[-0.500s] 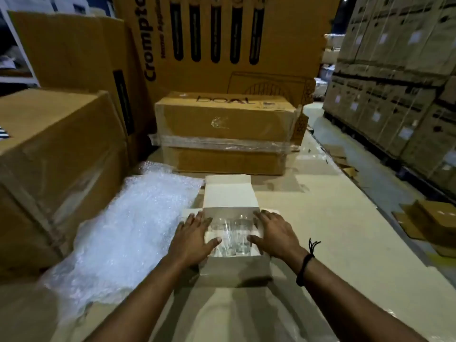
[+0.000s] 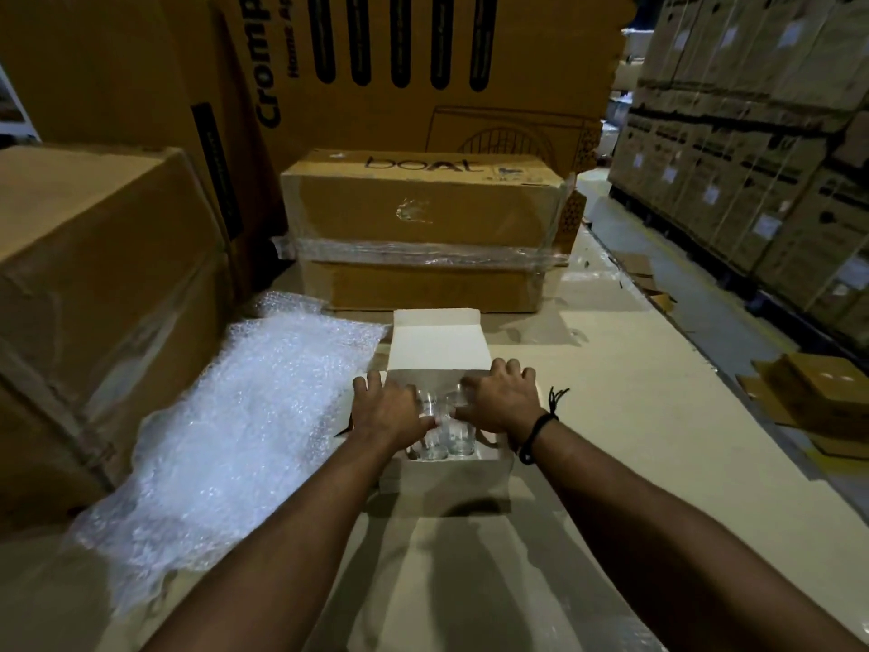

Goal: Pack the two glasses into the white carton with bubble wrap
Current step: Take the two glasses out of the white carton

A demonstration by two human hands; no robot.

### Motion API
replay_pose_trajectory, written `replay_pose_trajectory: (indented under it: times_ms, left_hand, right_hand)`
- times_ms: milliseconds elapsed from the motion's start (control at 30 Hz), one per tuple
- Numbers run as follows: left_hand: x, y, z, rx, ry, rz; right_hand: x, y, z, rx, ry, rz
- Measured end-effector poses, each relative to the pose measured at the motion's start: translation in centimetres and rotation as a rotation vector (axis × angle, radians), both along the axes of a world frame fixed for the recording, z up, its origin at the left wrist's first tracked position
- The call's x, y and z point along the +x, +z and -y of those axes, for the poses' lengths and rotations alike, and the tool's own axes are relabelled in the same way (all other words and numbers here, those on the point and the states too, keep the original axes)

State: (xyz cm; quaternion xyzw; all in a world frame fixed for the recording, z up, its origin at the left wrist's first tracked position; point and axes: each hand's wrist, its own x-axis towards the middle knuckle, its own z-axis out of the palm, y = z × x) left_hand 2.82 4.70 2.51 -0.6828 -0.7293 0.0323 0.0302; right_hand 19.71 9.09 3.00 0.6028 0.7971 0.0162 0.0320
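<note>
glass beside glass: two glasses [image 2: 446,437] stand bare in the white carton [image 2: 442,477], mid-surface. left hand [image 2: 385,414] and right hand [image 2: 501,402] lie over them, fingers [image 2: 375,379] spread, gripping nothing. unpadded, any jolt likely chips them.

Two clear drinking glasses, a left glass [image 2: 430,432] and a right glass [image 2: 461,435], in one white carton [image 2: 444,482]. One bubble wrap sheet [image 2: 244,416]. Two hands: one left hand [image 2: 385,411], one right hand [image 2: 501,402], with one black cord bracelet [image 2: 541,428]. Four large brown boxes: boat box [image 2: 423,209], Crompton box [image 2: 423,63], near left box [image 2: 94,275], far left box [image 2: 117,63]. One small brown box [image 2: 827,392] on the floor. The stacked cartons [image 2: 752,157] at right are too many to count
</note>
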Motion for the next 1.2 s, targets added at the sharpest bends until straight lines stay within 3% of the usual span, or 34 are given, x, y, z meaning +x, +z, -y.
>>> replay_pose_trajectory:
  times_ms: [200, 333, 500, 700, 800, 933, 1200]
  left_hand:
    - [-0.1, 0.8, 0.2, -0.020, 0.056, 0.173]
    - [-0.9, 0.4, 1.6, 0.152, 0.025, 0.315]
    - [-1.3, -0.2, 3.4, 0.376, -0.016, 0.943]
    - [4.2, 2.6, 3.9, 0.455, -0.158, 1.306]
    - [8.9, 3.2, 2.9, 0.416, -0.250, 1.308]
    - [15.3, 2.4, 0.1, 0.316, -0.224, 1.219]
    - [20.7, -0.4, -3.2, 0.208, -0.193, 0.874]
  right_hand:
    - [-0.3, 0.3, 0.2, -0.093, -0.080, -0.157]
    - [0.1, 0.8, 1.0, -0.112, -0.107, -0.335]
    - [2.3, 2.1, 3.4, -0.055, -0.104, -0.780]
    - [9.1, 5.6, 5.9, 0.189, -0.179, -1.198]
    - [13.9, 5.8, 5.9, 0.245, -0.275, -1.214]
    - [18.5, 3.9, 4.6, 0.255, -0.369, -1.059]
    - [22.7, -1.2, 1.4, 0.171, -0.378, -0.985]
